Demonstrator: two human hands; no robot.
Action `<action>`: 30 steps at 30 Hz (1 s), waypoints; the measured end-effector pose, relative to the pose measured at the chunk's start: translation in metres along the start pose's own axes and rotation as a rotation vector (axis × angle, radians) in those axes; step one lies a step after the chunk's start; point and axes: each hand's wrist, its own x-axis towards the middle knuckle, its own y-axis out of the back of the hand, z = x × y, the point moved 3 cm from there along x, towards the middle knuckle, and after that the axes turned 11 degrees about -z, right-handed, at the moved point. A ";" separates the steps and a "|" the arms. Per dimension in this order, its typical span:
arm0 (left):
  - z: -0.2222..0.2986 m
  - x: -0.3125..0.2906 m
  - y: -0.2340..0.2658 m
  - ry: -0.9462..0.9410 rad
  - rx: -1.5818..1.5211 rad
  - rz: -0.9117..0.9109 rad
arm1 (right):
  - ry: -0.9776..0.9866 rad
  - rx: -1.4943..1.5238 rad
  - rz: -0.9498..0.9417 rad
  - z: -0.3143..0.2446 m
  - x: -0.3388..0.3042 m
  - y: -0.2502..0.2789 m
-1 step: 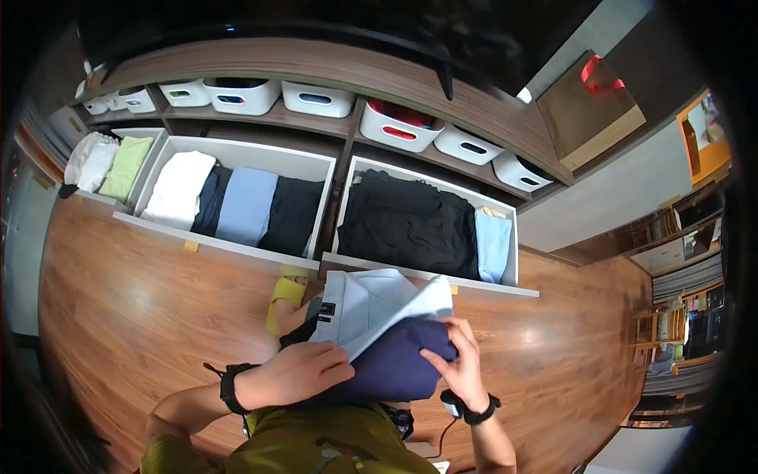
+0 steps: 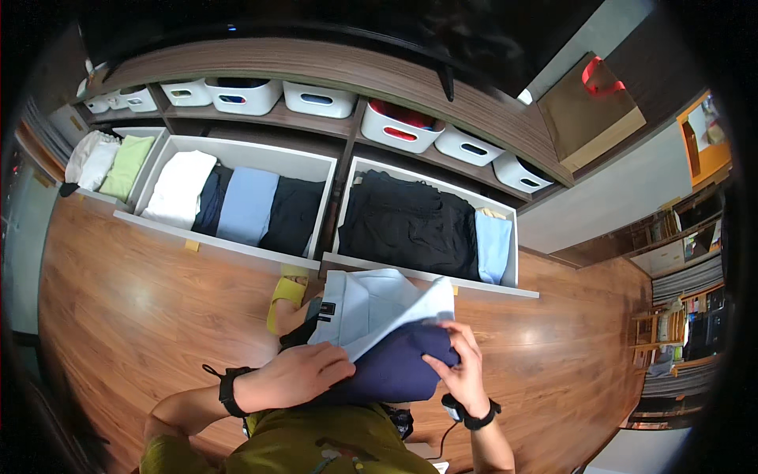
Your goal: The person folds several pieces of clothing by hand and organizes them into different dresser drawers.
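On my lap lies a light blue garment (image 2: 367, 304) with a dark label at its inner edge, spread partly open. A folded navy blue cloth (image 2: 399, 367) lies against its near side, and the light blue edge slants across it. With its fingers together, my left hand (image 2: 304, 375) holds the near left edge of the light blue garment, its fingertips partly hidden. My right hand (image 2: 464, 365) pinches the right end of the navy cloth between thumb and fingers. Both wrists wear black bands.
Ahead, an open drawer (image 2: 296, 257) holds white, blue and dark folded clothes. Another drawer (image 2: 509, 289) holds black clothes and a light blue piece. A smaller drawer (image 2: 162, 142) is at far left. White bins (image 2: 320, 101) line the shelf. A yellow-green slipper (image 2: 286, 294) is on the wooden floor (image 2: 181, 316).
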 end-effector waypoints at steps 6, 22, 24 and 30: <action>0.005 -0.002 -0.007 0.356 0.129 0.046 | 0.164 -0.106 -0.086 -0.014 -0.036 0.000; 0.001 0.036 0.041 0.123 -0.453 -0.260 | 0.153 1.422 0.029 0.020 -0.023 0.006; 0.016 0.063 0.076 0.504 -0.891 -0.511 | 0.077 1.455 -0.009 0.026 -0.019 -0.006; 0.029 0.148 0.085 0.269 -1.427 -0.148 | -0.263 1.546 0.075 0.023 -0.028 -0.015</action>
